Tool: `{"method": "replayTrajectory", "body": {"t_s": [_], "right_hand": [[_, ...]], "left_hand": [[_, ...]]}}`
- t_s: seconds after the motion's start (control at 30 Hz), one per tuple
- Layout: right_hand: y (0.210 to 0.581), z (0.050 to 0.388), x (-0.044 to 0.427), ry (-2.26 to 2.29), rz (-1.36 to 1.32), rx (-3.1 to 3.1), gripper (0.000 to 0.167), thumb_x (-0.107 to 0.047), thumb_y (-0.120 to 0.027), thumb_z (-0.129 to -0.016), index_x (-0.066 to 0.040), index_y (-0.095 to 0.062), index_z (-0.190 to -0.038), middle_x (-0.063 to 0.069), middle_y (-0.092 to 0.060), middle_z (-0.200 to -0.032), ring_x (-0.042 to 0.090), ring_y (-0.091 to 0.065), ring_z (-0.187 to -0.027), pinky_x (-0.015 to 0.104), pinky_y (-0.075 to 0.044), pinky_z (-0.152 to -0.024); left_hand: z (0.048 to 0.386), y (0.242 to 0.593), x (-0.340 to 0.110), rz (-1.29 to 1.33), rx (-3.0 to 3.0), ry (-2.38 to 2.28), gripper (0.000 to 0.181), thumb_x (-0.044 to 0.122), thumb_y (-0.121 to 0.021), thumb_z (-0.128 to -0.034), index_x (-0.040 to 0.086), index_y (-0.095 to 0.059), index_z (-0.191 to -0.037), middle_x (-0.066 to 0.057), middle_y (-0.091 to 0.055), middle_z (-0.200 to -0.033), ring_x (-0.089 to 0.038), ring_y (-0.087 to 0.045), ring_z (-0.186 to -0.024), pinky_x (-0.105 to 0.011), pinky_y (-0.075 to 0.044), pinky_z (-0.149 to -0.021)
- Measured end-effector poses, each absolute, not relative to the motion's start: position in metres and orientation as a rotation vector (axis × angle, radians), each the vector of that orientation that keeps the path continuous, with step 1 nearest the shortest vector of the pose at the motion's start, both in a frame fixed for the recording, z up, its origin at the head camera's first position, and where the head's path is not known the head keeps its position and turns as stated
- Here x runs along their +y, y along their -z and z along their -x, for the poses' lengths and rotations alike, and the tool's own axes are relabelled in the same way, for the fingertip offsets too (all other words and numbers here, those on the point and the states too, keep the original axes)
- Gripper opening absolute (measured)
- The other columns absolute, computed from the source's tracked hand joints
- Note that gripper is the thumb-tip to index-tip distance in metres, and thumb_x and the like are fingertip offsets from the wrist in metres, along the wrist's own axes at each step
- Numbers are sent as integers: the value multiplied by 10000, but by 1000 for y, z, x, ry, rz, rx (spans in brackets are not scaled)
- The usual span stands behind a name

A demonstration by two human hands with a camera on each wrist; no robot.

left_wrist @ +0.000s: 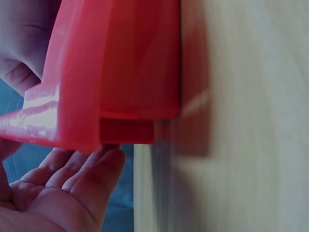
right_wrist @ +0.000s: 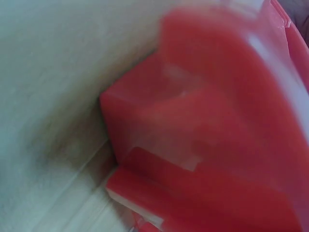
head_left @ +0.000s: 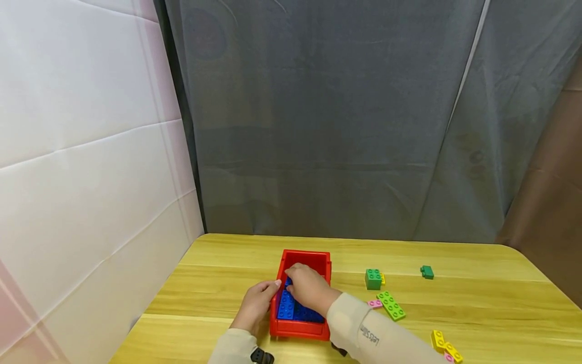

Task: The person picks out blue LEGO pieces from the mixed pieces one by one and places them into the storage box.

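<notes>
A red plastic bin (head_left: 300,331) stands on the table with blue studded building bricks (head_left: 286,306) laid in its bottom. My left hand (head_left: 255,305) is at the bin's left side, holding its rim between thumb and fingers; the left wrist view shows the fingers (left_wrist: 79,188) along the outer wall. My right hand (head_left: 311,289) reaches inside over the bricks, thumb and index finger around a blue brick (head_left: 288,282) near the left wall. Much of that brick is hidden by the hand. In the right wrist view only the bin's outer wall (right_wrist: 193,130) shows, blurred.
Right of the bin lie a dark green brick (head_left: 373,279) with a yellow one behind it, a lime green brick (head_left: 391,305) and a pink brick (head_left: 375,304). Farther off is a small green piece (head_left: 427,272). Yellow bricks (head_left: 438,341) lie near the right forearm.
</notes>
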State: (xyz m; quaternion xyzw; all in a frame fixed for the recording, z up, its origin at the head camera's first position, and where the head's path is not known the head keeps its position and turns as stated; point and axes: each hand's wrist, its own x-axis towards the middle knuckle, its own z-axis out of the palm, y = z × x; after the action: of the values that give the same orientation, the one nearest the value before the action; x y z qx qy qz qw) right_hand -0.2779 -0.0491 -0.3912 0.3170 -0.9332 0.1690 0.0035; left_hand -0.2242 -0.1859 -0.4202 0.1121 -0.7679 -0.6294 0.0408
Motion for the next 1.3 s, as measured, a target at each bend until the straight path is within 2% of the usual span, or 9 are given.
{"method": "replayTrajectory", "body": {"t_s": [0.47, 0.87, 1.13, 1.3], "right_hand": [[392, 279, -54, -574, -956, -2941, 388, -167, -693, -892, -22, -635, -1247, 106, -635, -1189, 233, -596, -1117, 352, -503, -956], [396, 278, -55, -657, -900, -2995, 346, -190, -660, -912, -36, -657, -1222, 96, -652, -1138, 226, -613, -1066, 382, -508, -949], [396, 279, -55, -820, -869, -3011, 383, -191, -643, -922, -9, -626, -1259, 115, -644, -1223, 269, -598, -1145, 442, -489, -966], [395, 280, -55, -903, -858, -2996, 445, -185, -600, -947, 25, -544, -1335, 157, -581, -1324, 311, -536, -1240, 471, -444, -1012]], "left_hand": [[224, 419, -186, -345, -2340, 1911, 399, 290, -545, -984, -69, -633, -1134, -129, -639, -1000, -220, -573, -902, -379, -511, -800], [223, 420, -185, -328, -2344, 1928, 393, 292, -539, -987, -65, -634, -1120, -110, -630, -973, -205, -567, -875, -335, -510, -758], [222, 419, -186, -323, -2350, 1922, 406, 301, -539, -988, -68, -634, -1130, -130, -638, -1004, -212, -580, -887, -355, -526, -773], [223, 420, -186, -303, -2345, 1904, 414, 293, -537, -989, -83, -628, -1138, -145, -644, -1005, -211, -591, -881, -372, -531, -776]]}}
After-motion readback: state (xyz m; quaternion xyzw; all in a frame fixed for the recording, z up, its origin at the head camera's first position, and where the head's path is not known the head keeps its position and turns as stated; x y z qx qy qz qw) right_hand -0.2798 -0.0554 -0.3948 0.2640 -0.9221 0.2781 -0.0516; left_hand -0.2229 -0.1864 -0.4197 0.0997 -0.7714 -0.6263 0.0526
